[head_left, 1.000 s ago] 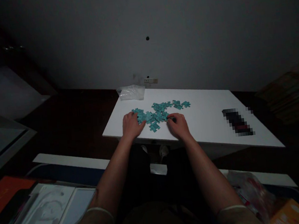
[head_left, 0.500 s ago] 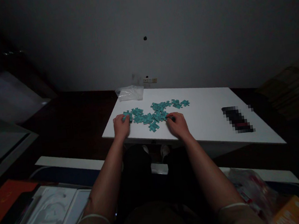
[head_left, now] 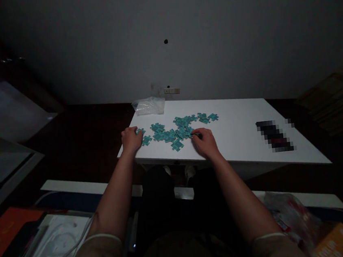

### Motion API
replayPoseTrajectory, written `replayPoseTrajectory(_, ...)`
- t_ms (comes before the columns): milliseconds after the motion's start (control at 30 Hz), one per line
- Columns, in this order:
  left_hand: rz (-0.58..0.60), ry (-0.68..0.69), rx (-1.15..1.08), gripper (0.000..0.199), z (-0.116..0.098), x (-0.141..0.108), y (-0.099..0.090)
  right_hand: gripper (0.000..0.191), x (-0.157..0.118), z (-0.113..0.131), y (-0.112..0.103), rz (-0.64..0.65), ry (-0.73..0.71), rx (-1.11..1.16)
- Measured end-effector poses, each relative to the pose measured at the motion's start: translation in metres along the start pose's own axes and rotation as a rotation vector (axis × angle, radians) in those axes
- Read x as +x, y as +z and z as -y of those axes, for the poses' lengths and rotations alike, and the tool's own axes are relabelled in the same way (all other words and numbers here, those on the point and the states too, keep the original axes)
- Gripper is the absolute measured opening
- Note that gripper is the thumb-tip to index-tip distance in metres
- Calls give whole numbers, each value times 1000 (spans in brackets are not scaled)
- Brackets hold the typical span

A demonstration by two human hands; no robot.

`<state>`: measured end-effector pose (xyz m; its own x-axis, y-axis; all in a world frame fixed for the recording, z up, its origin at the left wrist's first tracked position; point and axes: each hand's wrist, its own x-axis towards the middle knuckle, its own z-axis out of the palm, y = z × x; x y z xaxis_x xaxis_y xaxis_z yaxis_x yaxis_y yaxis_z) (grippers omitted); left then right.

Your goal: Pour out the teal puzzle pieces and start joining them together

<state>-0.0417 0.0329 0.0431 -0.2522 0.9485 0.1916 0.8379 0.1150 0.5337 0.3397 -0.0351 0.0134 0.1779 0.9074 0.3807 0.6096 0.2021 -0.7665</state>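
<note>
Teal jigsaw puzzle pieces (head_left: 170, 135) lie in a loose, partly overlapping cluster on the white table (head_left: 236, 138). Toward the table's left edge, my left hand (head_left: 132, 140) has its fingers closed on a puzzle piece (head_left: 140, 131), partly hidden by the fingers. Just beside that hand a separate puzzle piece (head_left: 146, 140) lies flat. At the right end of the cluster my right hand (head_left: 205, 142) pinches a dark-looking puzzle piece (head_left: 198, 135), mostly covered by the fingers. One more puzzle piece (head_left: 177, 145) juts out toward me at the front.
A clear plastic bag (head_left: 149, 106) rests at the table's back left corner. A pixelated dark object (head_left: 273, 136) is on the right side. Close to me are an open white box (head_left: 55, 247) on the left and an orange package (head_left: 339, 241) on the right.
My left hand has moved left, away from the cluster, and a puzzle piece beside it now shows on the table. My right hand has stayed almost in place, still pinching.
</note>
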Motion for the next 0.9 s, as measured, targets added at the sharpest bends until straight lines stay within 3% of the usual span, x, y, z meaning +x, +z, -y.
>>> replayPoseTrajectory(233, 3, 50, -13, 48, -12, -8, 9, 18, 0, 0, 0, -5, 1, 5)
replayPoseTrajectory(400, 97, 243, 36, 59, -46, -18, 28, 19, 0, -1, -1, 12, 5, -2)
replayPoseTrajectory(567, 153, 225, 98, 54, -71, -8, 42, 20, 0, 0, -2, 10, 9, -2)
replayPoseTrajectory(900, 186, 243, -36, 49, -67, -13, 40, 19, 0, -1, -2, 15, 1, 32)
